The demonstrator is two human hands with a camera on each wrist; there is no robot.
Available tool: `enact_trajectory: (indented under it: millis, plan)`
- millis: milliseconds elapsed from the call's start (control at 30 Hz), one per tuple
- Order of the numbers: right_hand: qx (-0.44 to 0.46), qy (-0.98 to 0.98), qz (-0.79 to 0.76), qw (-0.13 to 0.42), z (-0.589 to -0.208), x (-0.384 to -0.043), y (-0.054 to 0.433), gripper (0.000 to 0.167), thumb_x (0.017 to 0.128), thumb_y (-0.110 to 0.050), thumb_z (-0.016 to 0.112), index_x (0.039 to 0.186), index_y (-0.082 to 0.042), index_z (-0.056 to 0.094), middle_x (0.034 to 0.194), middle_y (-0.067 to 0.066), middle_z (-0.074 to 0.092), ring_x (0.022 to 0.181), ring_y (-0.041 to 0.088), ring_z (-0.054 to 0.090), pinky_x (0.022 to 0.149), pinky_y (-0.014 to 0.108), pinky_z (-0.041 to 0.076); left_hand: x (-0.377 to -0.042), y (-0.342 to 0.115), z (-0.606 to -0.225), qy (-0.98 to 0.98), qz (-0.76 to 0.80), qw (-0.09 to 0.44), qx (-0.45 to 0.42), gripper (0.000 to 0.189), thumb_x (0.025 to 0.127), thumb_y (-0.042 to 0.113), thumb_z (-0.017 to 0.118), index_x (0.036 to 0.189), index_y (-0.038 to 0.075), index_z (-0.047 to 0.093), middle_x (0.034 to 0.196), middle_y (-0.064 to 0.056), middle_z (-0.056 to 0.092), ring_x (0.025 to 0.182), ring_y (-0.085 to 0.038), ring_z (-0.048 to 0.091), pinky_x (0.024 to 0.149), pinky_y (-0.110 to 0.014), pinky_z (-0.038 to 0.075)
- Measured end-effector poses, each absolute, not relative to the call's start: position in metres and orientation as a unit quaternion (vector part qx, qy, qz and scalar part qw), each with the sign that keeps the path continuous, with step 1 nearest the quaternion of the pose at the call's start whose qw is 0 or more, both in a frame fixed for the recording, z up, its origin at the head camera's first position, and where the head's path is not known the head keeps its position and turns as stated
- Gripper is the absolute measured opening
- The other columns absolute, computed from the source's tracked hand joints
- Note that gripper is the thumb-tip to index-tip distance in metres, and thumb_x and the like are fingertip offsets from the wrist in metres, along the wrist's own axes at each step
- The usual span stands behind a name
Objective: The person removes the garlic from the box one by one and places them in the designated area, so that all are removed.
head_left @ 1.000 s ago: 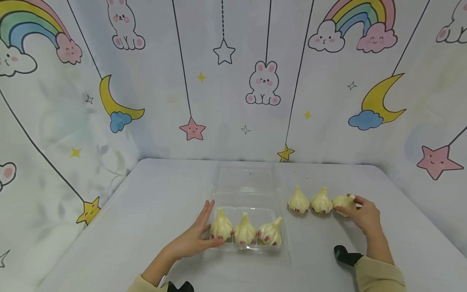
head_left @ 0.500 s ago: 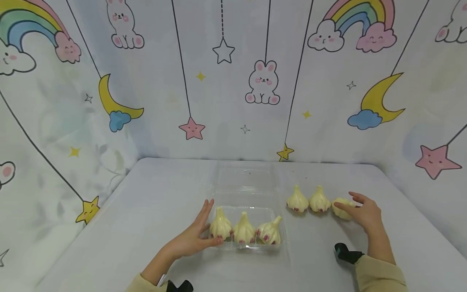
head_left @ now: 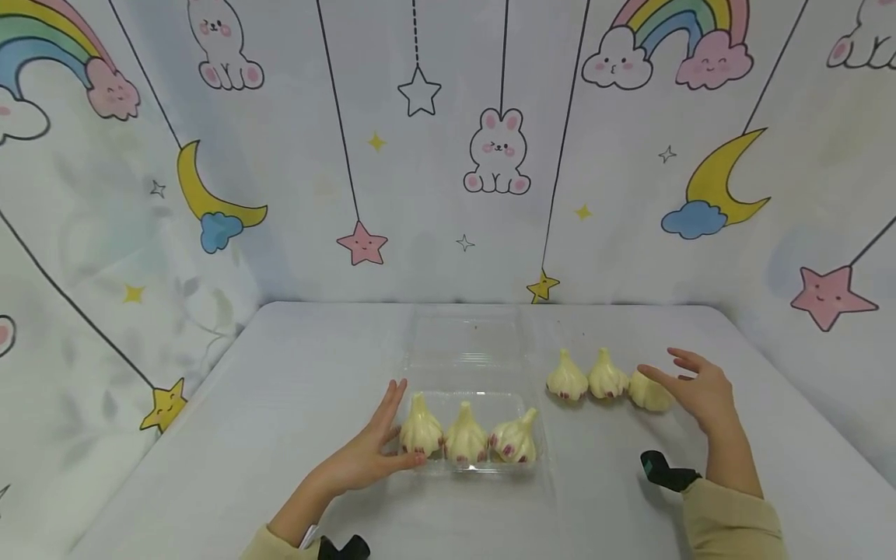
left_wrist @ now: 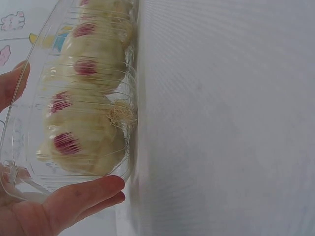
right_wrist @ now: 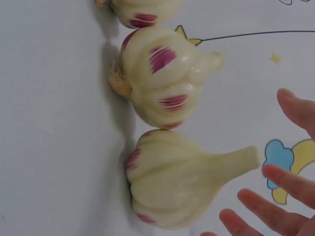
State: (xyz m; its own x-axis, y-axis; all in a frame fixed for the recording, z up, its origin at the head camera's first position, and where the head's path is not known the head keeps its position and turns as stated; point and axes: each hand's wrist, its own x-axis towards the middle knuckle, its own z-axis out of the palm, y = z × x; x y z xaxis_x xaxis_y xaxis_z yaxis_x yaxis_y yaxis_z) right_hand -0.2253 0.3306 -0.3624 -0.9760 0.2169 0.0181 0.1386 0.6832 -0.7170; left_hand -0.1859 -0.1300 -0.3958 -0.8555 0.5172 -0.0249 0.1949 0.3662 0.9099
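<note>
Right hand (head_left: pixel 705 393) hangs over the right end of a loose row, thumb and fingers spread; we see nothing between them. The end garlic bulb (head_left: pixel 649 397) sits on the table just below and to that hand's left, long axis roughly upright. In the wrist view its neck (right_wrist: pixel 238 163) points up toward the space between thumb and fingertips, near them, apart as far as we can make out. The right hand is plainly the nearer; the left is well apart, beyond the container.

Second bulb (head_left: pixel 607 377) appears to touch the end one; a third bulb (head_left: pixel 567 379) stands just beside it, farther left.

Left hand (head_left: pixel 353 467): fingers straight and splayed, resting against the left end of a clear container (head_left: pixel 483 469), thumb along its near corner. Three bulbs inside (head_left: pixel 465 439), the rightmost tilted. Lid (head_left: pixel 463 338) lies folded back, away from us.

Surface: white table (head_left: pixel 315 373), smooth. Behind it, a backdrop (head_left: pixel 280 140) of pastel cartoon print.
</note>
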Motion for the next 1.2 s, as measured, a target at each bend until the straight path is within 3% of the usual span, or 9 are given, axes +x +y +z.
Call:
enact_trajectory:
  millis: [167, 267, 400, 500, 633, 767, 933, 1033, 1200]
  plan:
    - [-0.121, -0.898, 0.415, 0.087, -0.351, -0.223, 0.322, 0.078, 0.087, -0.05, 0.054, 0.14, 0.003, 0.03, 0.136, 0.031, 0.034, 0.12, 0.049, 0.037, 0.086, 0.059, 0.038, -0.185, -0.13, -0.395, 0.813, 0.518, 0.153, 0.218, 0.099, 0.084, 0.025, 0.067, 0.147, 0.026, -0.01, 0.147, -0.017, -0.024, 0.124, -0.055, 0.023, 0.093, -0.058, 0.035]
    - [-0.133, -0.881, 0.44, 0.11, -0.345, -0.223, 0.315, 0.075, 0.087, -0.049, 0.054, 0.138, 0.002, 0.034, 0.136, 0.028, 0.038, 0.116, 0.042, 0.044, 0.081, 0.039, 0.048, -0.185, -0.131, -0.395, 0.813, 0.518, 0.153, 0.218, 0.099, 0.084, 0.024, 0.067, 0.147, 0.026, -0.009, 0.147, -0.016, -0.024, 0.124, -0.055, 0.023, 0.093, -0.058, 0.035]
    - [-0.123, -0.84, 0.512, 0.127, -0.343, -0.229, 0.312, 0.068, 0.085, -0.043, 0.06, 0.136, -0.003, 0.041, 0.126, 0.012, 0.051, 0.098, 0.013, 0.054, 0.067, 0.016, 0.05, -0.186, -0.132, -0.396, 0.811, 0.521, 0.153, 0.216, 0.099, 0.084, 0.024, 0.067, 0.147, 0.027, -0.009, 0.147, -0.014, -0.025, 0.124, -0.055, 0.022, 0.092, -0.057, 0.037]
    - [-0.098, -0.783, 0.6, 0.13, -0.355, -0.241, 0.315, 0.056, 0.083, -0.036, 0.066, 0.13, -0.009, 0.051, 0.111, -0.002, 0.058, 0.086, 0.0, 0.056, 0.068, 0.019, 0.052, -0.186, -0.132, -0.397, 0.809, 0.525, 0.155, 0.217, 0.099, 0.084, 0.024, 0.068, 0.147, 0.026, -0.009, 0.147, -0.015, -0.025, 0.125, -0.055, 0.022, 0.092, -0.056, 0.038]
    - [-0.044, -0.736, 0.668, 0.1, -0.359, -0.245, 0.309, 0.045, 0.085, -0.032, 0.065, 0.125, -0.014, 0.055, 0.104, -0.01, 0.061, 0.089, 0.003, 0.06, 0.069, 0.022, 0.053, -0.186, -0.132, -0.397, 0.808, 0.525, 0.154, 0.217, 0.099, 0.084, 0.025, 0.068, 0.147, 0.026, -0.009, 0.147, -0.015, -0.024, 0.125, -0.055, 0.022, 0.092, -0.056, 0.038]
    - [-0.001, -0.744, 0.665, 0.064, -0.34, -0.232, 0.282, 0.048, 0.089, -0.035, 0.059, 0.128, -0.009, 0.048, 0.104, -0.014, 0.058, 0.094, 0.003, 0.057, 0.073, 0.02, 0.051, -0.186, -0.132, -0.397, 0.809, 0.523, 0.153, 0.217, 0.099, 0.084, 0.024, 0.067, 0.147, 0.026, -0.01, 0.147, -0.015, -0.024, 0.125, -0.055, 0.022, 0.093, -0.057, 0.036]
    - [-0.001, -0.774, 0.63, 0.068, -0.326, -0.222, 0.252, 0.048, 0.091, -0.032, 0.057, 0.127, -0.003, 0.047, 0.098, -0.018, 0.057, 0.09, 0.001, 0.056, 0.074, 0.017, 0.05, -0.186, -0.131, -0.397, 0.807, 0.526, 0.153, 0.22, 0.098, 0.085, 0.024, 0.067, 0.146, 0.027, -0.009, 0.147, -0.015, -0.025, 0.125, -0.055, 0.022, 0.092, -0.058, 0.037]
    - [-0.003, -0.791, 0.609, 0.064, -0.324, -0.22, 0.241, 0.052, 0.091, -0.032, 0.056, 0.129, 0.0, 0.044, 0.101, -0.016, 0.056, 0.091, -0.001, 0.055, 0.077, 0.018, 0.05, -0.186, -0.131, -0.397, 0.807, 0.525, 0.154, 0.221, 0.098, 0.084, 0.024, 0.067, 0.147, 0.027, -0.009, 0.147, -0.015, -0.025, 0.124, -0.055, 0.022, 0.091, -0.057, 0.037]
    - [0.01, -0.798, 0.6, 0.055, -0.322, -0.215, 0.225, 0.053, 0.09, -0.031, 0.058, 0.129, 0.003, 0.044, 0.117, 0.004, 0.055, 0.094, -0.005, 0.053, 0.08, 0.02, 0.049, -0.186, -0.13, -0.396, 0.811, 0.521, 0.151, 0.22, 0.1, 0.084, 0.025, 0.068, 0.147, 0.024, -0.01, 0.147, -0.016, -0.024, 0.124, -0.055, 0.023, 0.091, -0.056, 0.038]
